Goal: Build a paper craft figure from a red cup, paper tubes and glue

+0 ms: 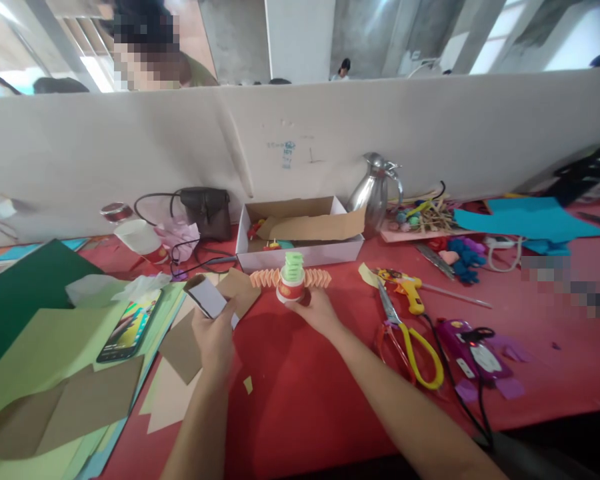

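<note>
My left hand (214, 337) is closed around a flat white rectangle with a dark edge (207, 297); I cannot tell whether it is card or a device. My right hand (320, 312) grips the lower side of a small red and white paper cup (291, 291), which stands upright near the middle of the table. A green accordion-folded paper strip (294, 265) rises out of the cup. Orange accordion-folded paper strips (265, 278) stick out from it on both sides. Brown card pieces (183, 350) lie beneath and beside my left hand.
A white box (300, 255) stands behind the cup, with a steel jug (373, 190) beside it. To the right lie scissors (393, 313), a yellow glue gun (411, 293) and a purple device (473, 353). Coloured paper (40, 340) and a phone (130, 327) are at left.
</note>
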The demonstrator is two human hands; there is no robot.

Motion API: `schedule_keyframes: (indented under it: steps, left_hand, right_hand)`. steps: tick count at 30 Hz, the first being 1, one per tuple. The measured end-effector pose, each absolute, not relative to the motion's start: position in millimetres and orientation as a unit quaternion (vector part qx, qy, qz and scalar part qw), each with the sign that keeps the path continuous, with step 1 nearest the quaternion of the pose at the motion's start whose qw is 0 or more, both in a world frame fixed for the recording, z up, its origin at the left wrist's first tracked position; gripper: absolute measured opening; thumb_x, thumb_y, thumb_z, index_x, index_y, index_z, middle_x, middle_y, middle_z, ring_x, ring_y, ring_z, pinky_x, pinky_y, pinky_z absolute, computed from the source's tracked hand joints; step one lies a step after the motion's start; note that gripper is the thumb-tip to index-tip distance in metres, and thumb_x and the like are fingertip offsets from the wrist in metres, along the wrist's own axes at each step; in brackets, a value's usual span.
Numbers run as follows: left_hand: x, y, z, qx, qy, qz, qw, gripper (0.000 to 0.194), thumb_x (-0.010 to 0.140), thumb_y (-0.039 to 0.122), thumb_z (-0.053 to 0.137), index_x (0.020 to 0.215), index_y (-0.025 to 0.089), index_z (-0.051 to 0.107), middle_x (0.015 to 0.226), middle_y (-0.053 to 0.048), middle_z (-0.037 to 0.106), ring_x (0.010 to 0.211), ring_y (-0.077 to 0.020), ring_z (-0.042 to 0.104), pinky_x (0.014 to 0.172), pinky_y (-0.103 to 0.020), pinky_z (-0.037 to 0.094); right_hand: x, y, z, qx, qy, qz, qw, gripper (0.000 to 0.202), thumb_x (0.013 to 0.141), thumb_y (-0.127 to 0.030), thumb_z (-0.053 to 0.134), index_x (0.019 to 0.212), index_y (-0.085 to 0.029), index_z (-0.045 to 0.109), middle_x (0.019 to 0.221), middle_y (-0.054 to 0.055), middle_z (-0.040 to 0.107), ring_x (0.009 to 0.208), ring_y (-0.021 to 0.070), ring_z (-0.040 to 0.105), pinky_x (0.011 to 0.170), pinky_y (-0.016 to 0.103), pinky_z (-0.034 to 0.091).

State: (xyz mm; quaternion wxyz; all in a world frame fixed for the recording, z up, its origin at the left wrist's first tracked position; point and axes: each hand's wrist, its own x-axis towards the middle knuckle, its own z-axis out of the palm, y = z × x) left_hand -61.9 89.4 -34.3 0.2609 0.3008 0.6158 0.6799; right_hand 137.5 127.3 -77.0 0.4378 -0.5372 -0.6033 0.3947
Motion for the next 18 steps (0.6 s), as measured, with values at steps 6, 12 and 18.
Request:
schedule_keyframes:
  steps: [6, 12, 18]
  left_hand:
    - [-63, 90, -39, 0.320, 0.605, 0.676, 0.275, 0.029, 0.062, 0.030, 0.080, 0.080, 0.017, 0.062, 0.070, 0.004, 0.058, 0.061, -0.0102, 0.050, 0.059, -0.023, 0.039]
    - [-62, 91, -40, 0.313, 0.614, 0.673, 0.269, 0.030, 0.062, 0.032, 0.079, 0.081, 0.017, 0.061, 0.072, 0.003, 0.059, 0.061, -0.0113, 0.052, 0.058, -0.023, 0.039]
    - [-72, 82, -16, 0.414, 0.653, 0.614, 0.159, 0.026, 0.068, 0.034, 0.075, 0.084, 0.019, 0.061, 0.073, 0.001, 0.060, 0.064, -0.0150, 0.054, 0.061, -0.026, 0.040]
  right_hand:
    - [143, 128, -76, -0.544, -0.634, 0.367, 0.409, 0.046, 0.067, -0.041, 0.080, 0.105, -0.017, 0.069, 0.105, 0.009, 0.071, 0.098, 0.0280, 0.065, 0.087, 0.040, 0.049]
    - [146, 124, -73, -0.580, -0.643, 0.341, 0.366, 0.060, 0.064, -0.038, 0.083, 0.117, -0.016, 0.065, 0.119, 0.014, 0.066, 0.112, 0.0319, 0.061, 0.094, 0.044, 0.048]
    - [174, 90, -35, -0.622, -0.647, 0.287, 0.336, 0.021, 0.072, -0.026, 0.077, 0.091, -0.017, 0.072, 0.099, 0.014, 0.071, 0.106, 0.0363, 0.062, 0.092, 0.050, 0.045]
